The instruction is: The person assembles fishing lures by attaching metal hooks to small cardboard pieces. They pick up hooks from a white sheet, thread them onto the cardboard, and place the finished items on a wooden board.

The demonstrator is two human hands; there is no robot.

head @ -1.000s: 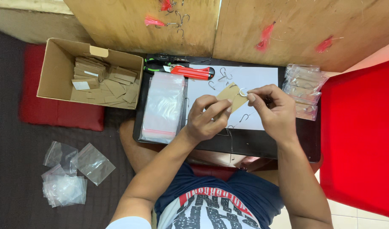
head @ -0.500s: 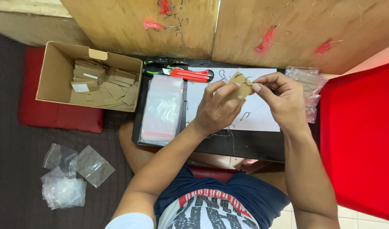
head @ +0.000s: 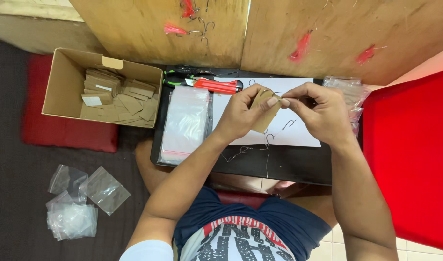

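Over a white sheet (head: 303, 135) on a black tray (head: 289, 166), both my hands meet on a small brown cardboard tag (head: 265, 116). My left hand (head: 243, 113) grips the tag from the left. My right hand (head: 320, 111) pinches something thin at the tag's top edge; a fine line hangs down from the hands. Loose metal fish hooks (head: 288, 124) lie on the sheet under the hands.
A cardboard box (head: 62, 87) of brown tags sits at the left on a red cushion (head: 71, 137). A stack of clear zip bags (head: 185, 123) lies on the tray, red-handled pliers (head: 216, 85) behind. More clear bags (head: 81, 200) lie on the dark floor. Wooden boards (head: 260, 34) hold hooks and red tassels.
My hands with the tag have moved slightly away from me and up in view, and closed in together. The tag now sits between both sets of fingertips.
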